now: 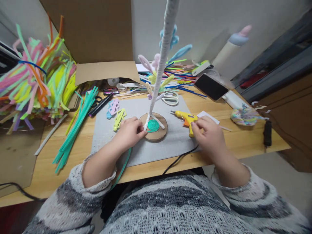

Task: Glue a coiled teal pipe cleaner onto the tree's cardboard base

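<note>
A round wooden disc [159,136] lies on the grey mat, with a coil of green pipe cleaner [153,125] on its top. From the disc rises a tall white-wrapped stem [161,60] with splayed feet and pastel pipe-cleaner loops and flowers. My left hand [129,131] is closed at the disc's left edge, its fingertips pinching the green pipe cleaner by a white foot; the loose green length trails below my wrist. On the right, my right hand [208,131] is closed at the handle of a yellow hot glue gun [186,116], whose nozzle points left toward the disc.
Green pipe cleaners [78,126] lie left of the mat [136,156], near a large colourful bundle [36,78]. Scissors [170,98], a phone [211,86] and loose pipe cleaners sit behind. The glue gun's black cord [179,158] crosses the table's front edge.
</note>
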Available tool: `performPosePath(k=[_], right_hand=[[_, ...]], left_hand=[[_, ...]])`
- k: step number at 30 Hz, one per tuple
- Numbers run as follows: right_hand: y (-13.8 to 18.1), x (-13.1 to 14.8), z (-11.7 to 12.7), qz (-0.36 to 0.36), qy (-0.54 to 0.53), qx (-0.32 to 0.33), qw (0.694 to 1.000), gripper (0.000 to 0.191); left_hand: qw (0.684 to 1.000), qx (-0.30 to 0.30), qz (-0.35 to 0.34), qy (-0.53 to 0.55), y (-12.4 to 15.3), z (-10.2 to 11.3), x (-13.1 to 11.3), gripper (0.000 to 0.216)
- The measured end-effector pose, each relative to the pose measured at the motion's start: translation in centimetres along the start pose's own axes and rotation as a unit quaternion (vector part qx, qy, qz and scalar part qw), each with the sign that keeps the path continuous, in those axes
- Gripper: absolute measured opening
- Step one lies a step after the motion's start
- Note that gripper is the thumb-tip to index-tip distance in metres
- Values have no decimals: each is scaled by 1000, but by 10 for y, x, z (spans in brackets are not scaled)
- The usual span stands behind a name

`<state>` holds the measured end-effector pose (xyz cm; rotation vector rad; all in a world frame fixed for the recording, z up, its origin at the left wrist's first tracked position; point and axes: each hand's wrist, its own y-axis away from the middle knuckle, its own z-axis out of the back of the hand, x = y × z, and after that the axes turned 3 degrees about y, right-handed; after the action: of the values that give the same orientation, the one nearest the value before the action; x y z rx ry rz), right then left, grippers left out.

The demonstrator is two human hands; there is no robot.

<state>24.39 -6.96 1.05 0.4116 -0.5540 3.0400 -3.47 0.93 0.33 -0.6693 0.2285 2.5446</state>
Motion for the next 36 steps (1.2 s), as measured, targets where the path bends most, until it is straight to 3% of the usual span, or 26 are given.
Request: performPosePath(k=[3, 5, 7, 11, 15, 17, 20, 24, 26, 28, 31, 33, 36], right_hand=[[-5, -19, 0, -134, 47, 128, 982, 37], [-10, -22, -3, -174, 61, 198, 963, 39], [-15, -21, -8, -191, 86, 227, 951, 41], [-18, -23, -14, -204, 90, 216, 951, 29], [-15, -28, -10, -259, -87, 121, 954, 18], [-13, -24, -2, -281, -268, 83, 918, 20], [-13, -12, 12, -260, -497, 71, 825, 27], [-17, 1, 26, -217, -667, 140, 699, 35], [-20, 4, 28, -199, -706, 162, 660, 37], [-22, 6, 28, -190, -701, 166, 667, 38], [-24, 10, 26, -173, -618, 165, 749, 29], [-25, 15, 24, -141, -536, 207, 806, 32], [-28, 22, 21, -97, -424, 297, 850, 29]], left_hand=[[1000, 11, 9, -17, 3, 3, -2, 20], [1000, 15, 14, -12, 6, 3, -3, 18], [1000, 11, 22, 2, 8, 2, -3, 15], [999, 12, 43, 26, 10, -1, -2, 13], [998, 16, 40, 37, 11, -4, 0, 13], [998, 16, 38, 42, 11, -4, 1, 12], [998, 18, 38, 46, 11, -4, 0, 12], [998, 18, 38, 47, 11, -2, -1, 12], [998, 19, 40, 49, 11, -2, -1, 11], [998, 21, 40, 52, 11, -2, -1, 11], [997, 22, 36, 59, 10, -3, 1, 12], [997, 21, 32, 68, 9, -4, 3, 11], [997, 17, 23, 78, 9, -5, 5, 11]])
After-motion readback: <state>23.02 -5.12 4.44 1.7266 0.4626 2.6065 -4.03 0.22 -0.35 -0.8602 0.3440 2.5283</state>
